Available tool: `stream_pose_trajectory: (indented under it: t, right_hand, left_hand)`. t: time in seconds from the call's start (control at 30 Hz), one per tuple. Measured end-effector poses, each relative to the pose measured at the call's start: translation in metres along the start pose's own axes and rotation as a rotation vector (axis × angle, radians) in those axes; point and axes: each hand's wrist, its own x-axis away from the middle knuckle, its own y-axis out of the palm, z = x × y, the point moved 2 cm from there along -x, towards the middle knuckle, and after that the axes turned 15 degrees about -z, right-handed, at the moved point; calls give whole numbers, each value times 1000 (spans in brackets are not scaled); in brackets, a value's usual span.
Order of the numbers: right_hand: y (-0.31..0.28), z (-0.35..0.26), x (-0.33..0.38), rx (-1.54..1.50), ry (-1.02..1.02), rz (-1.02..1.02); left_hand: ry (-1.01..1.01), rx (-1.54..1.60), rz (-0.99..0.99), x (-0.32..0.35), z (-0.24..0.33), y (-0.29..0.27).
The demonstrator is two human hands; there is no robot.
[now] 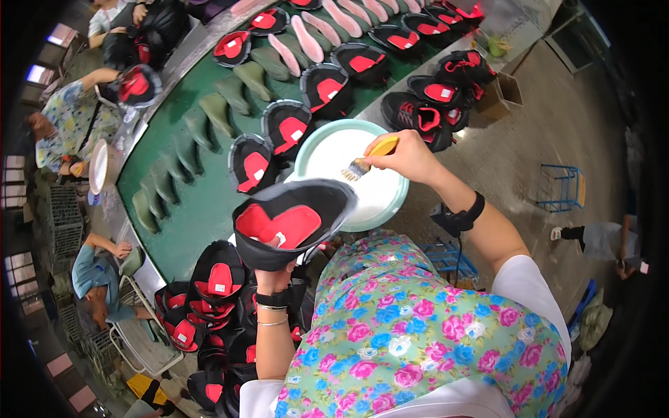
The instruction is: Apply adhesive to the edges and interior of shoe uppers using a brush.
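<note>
My left hand [274,278] grips a black shoe upper [293,217] with a red lining from beneath, its open side turned up; most of the fingers are hidden behind it. In my right hand [408,157] is a brush [382,146] with a yellow handle. Its bristles hang over a pale green basin [302,161] of white liquid; I cannot tell whether they touch the liquid. The upper's far edge overlaps the basin's near left side. Just beyond it, more black-and-red shoe uppers [284,130] stand on the green table.
Green shoe lasts [215,113] and pink insoles [307,39] line the green table [198,221]. Shoe uppers [220,277] are heaped beside my left arm. Finished-looking black shoes [414,111] and a cardboard box [503,97] sit at right. Co-workers [77,118] work along the left side. A blue-framed stool [559,188] stands on the floor.
</note>
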Motion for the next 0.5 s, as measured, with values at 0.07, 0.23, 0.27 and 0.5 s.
stream_pose_trajectory:
  t: [0.07, 0.23, 0.27, 0.5]
  right_hand:
    - [2, -20, -7, -36, -117, -10]
    - [31, -81, -12, -141, -397, -366]
    - [41, -91, -14, -214, -472, -555]
    - [47, -83, -42, -140, -274, -456]
  left_hand:
    - [-184, 103, -45, -2, 5, -9]
    - [-258, 172, -391, -14, -13, -9]
    - [-262, 152, -468, -16, -20, -6]
    - [-484, 373, -581, -22, -48, 8]
